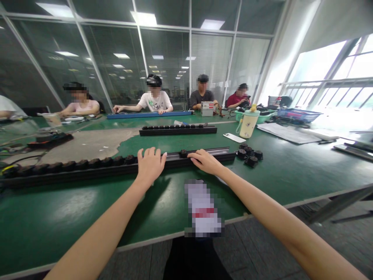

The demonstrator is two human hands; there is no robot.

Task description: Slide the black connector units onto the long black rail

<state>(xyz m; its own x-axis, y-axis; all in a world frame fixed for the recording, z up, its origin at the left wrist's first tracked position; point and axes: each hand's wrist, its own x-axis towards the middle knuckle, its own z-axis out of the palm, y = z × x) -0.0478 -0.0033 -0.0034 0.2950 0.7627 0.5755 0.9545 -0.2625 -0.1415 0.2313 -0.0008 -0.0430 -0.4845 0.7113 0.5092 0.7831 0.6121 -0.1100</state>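
A long black rail (110, 173) lies across the green table in front of me, with a row of round black knob-like pieces (96, 162) along its left part. My left hand (150, 168) rests over the middle of the rail, palm down and fingers apart; what lies under the palm is hidden. Further right, my right hand (207, 162) has its fingertips closed at one round black piece (183, 153) seated in the rail's channel. Bare silvery channel (217, 151) shows to the right of that hand. Several loose black pieces (250, 154) sit beyond the rail's right end.
A blurred phone-like object (204, 210) lies near the front edge. Behind the rail are a second black rail (177, 131), a white phone (234, 138) and a yellow cup (249, 123). Several people sit across the table, one at a blue rail (148, 115). Baskets (298, 115) stand at right.
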